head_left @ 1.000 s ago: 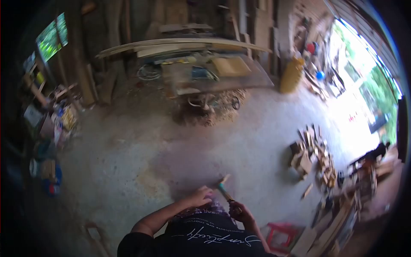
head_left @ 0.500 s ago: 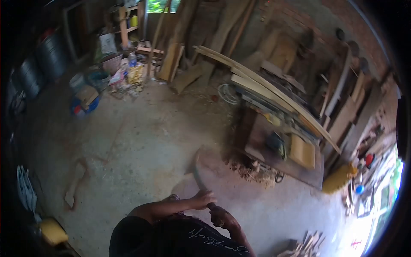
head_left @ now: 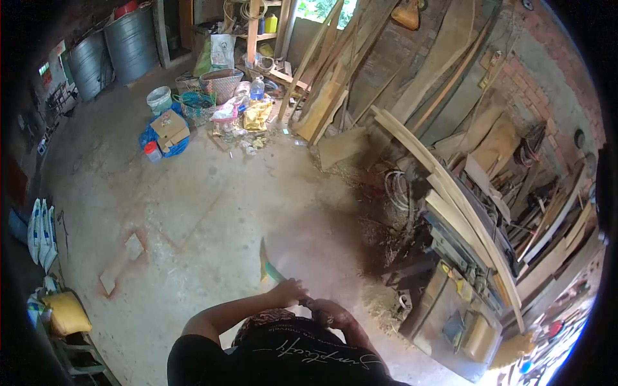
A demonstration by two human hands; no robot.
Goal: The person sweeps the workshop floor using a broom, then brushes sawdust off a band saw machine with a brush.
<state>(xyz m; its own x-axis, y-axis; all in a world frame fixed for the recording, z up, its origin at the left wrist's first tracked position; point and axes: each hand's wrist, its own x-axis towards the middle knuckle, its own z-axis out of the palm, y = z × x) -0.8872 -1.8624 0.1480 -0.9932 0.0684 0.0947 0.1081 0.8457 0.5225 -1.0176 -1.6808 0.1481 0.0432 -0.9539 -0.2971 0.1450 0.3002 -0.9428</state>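
Left hand [head_left: 290,293] and right hand [head_left: 329,314] grasped the tool [head_left: 273,273]; the left, nearer its far end, risked slipping if pressure eased.

"How many metal drums [head_left: 132,45]?"

"Two; I also count one white bucket [head_left: 159,101]; one cardboard box [head_left: 170,127]; one red-lidded jar [head_left: 152,152]; one clear bottle [head_left: 257,89]."

"And hands [head_left: 290,293]; held tools?"

"Two hands; one tool [head_left: 273,272]."

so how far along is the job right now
Long boards already lie across the workbench, but no finished piece can be made out. The left hand and right hand hold a green-necked tool, its far end over the floor; using it seems left to do.
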